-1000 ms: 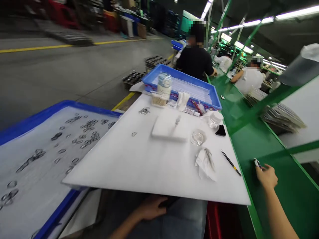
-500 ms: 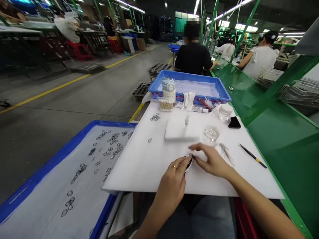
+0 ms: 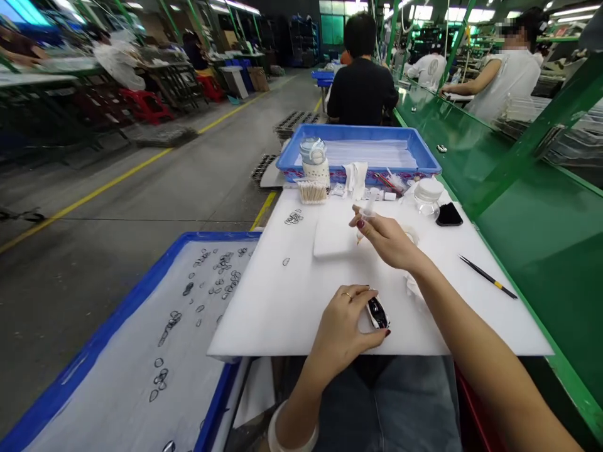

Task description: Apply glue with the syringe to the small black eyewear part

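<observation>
the left hand (image 3: 346, 326) grips a small black-and-white part (image 3: 377, 312), the right hand (image 3: 384, 238) pinching a small dropper (image 3: 368, 210) farther up.

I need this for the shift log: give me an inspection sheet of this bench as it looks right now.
Surface: white foam board beside green conveyor.
Job's things: small black-and-white part; small dropper bottle.
Clutter: cotton swabs, tweezers, black phone, metal rings in blue tray.
Grippers: left hand holds the part; right hand holds the bottle.
Cables: nothing seen.
Surroundings: seated co-workers along the line.
</observation>
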Demonstrator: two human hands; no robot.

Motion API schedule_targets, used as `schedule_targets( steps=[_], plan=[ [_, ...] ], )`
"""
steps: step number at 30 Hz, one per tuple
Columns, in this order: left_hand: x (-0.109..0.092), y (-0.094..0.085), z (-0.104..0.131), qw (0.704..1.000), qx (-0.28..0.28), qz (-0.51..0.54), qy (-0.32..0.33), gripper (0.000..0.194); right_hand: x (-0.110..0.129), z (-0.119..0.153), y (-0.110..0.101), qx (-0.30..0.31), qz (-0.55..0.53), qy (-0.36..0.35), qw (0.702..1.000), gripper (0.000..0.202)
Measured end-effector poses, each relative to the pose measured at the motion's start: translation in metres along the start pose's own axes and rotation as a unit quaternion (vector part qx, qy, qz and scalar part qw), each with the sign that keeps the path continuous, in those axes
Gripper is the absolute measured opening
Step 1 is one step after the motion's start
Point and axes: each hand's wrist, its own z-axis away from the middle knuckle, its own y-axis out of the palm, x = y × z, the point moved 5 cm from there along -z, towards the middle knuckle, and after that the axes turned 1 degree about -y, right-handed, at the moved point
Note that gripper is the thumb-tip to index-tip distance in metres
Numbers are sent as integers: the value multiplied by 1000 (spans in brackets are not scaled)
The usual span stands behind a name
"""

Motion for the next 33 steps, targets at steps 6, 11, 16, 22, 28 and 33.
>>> schedule_targets(
  steps=[6, 11, 16, 22, 28, 33],
  plan=[
    [-11, 8, 3, 996, -46, 59, -50, 35, 31, 90, -3, -167, -327, -49, 929, 19],
    [-11, 4, 2, 993, -56, 72, -68, 23, 29, 107, 5, -149, -472, -28, 869, 59],
    [-11, 3, 2, 993, -66, 76, -62, 22, 18, 100, 9, -152, -531, -11, 834, 75],
    [-9, 5, 2, 992, -79, 76, -68, 17, 18, 95, 13, -135, -551, -69, 821, 75],
    [-9, 4, 1, 992, -85, 65, -67, 16, 17, 95, 15, -126, -562, -62, 815, 74],
    [-9, 4, 1, 992, -87, 65, -62, 14, 16, 96, 16, -133, -557, -64, 818, 73]
  ],
)
